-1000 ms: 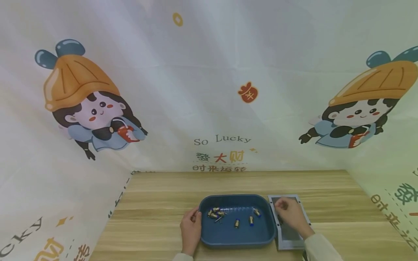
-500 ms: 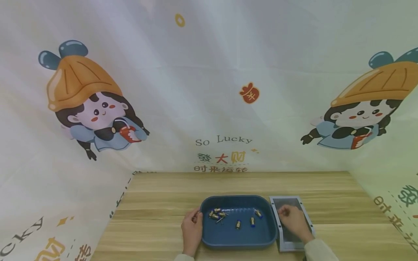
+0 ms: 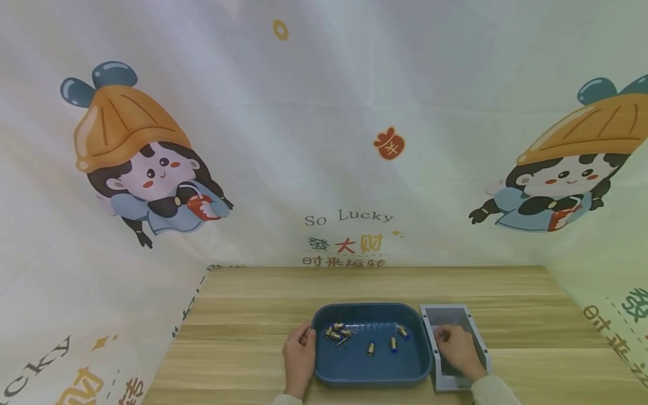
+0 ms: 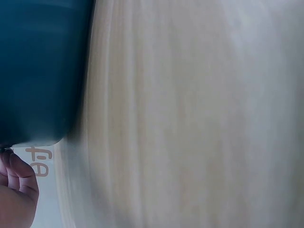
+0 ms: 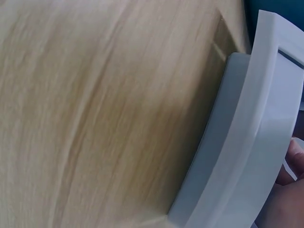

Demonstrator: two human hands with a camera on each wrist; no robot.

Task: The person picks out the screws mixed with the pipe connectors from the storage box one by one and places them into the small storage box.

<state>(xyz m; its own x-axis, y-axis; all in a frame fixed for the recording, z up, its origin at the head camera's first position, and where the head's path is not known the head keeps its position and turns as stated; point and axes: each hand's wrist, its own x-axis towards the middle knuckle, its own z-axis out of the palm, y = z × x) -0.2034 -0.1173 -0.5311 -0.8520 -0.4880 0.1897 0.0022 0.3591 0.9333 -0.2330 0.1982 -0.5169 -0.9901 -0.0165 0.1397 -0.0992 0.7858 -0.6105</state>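
Note:
My left hand [image 3: 298, 354] grips the left rim of a blue plastic tray [image 3: 349, 367], thumb and fingers bent at its edge. Brass push-fit air fittings [image 3: 393, 344] with blue collars lie loose in the tray, most of them clustered at its left side along with thin metal pins [image 3: 342, 341]. Right beside the tray stands a grey rectangular box [image 3: 452, 387] with a wide rim. My right hand [image 3: 459, 350] reaches into the box, fingers curled together. From the right wrist view, the box wall [image 5: 251, 156] covers most of that hand; I cannot tell whether it pinches something.
Both containers stand on a wood-grain table [image 3: 243, 337]. A pale printed cloth [image 3: 324, 112] hangs behind the table and along both sides. The tray and the box stand edge to edge.
My right hand has moved slightly down and deeper into the grey box. The box interior, dark before, now looks light grey. My left hand stays on the tray rim.

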